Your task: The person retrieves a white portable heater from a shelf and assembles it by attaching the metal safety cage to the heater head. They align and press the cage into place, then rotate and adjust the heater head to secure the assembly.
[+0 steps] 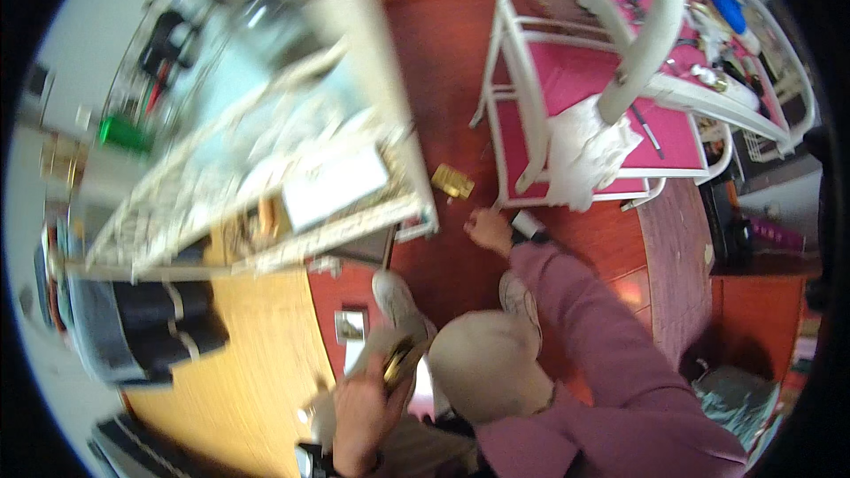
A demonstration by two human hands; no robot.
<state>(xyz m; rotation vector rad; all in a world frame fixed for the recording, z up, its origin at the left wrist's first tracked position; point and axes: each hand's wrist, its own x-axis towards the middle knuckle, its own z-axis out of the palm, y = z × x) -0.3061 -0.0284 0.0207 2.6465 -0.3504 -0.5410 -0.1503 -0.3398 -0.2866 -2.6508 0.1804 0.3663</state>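
Note:
My left hand (363, 412), low and left of my knee, is closed around a gold-and-dark object (403, 363); its exact kind does not show. My right arm stretches forward in a mauve sleeve toward the red floor. At its end, my right hand (490, 231) has its fingers loosely bent and a little apart, with nothing visible in them. Just ahead and to the left of these fingers lies a flat gold packet (452, 181) on the floor, apart from the hand. A tiny pale bit (450, 201) lies beside it.
A white-framed cart (522, 97) with pink shelves stands ahead right, a white cloth (584, 150) hanging from it. At left is a cream shelf unit (390, 80) holding glassware and a white box (335, 186). A small picture card (351, 326) lies near my left shoe (396, 301).

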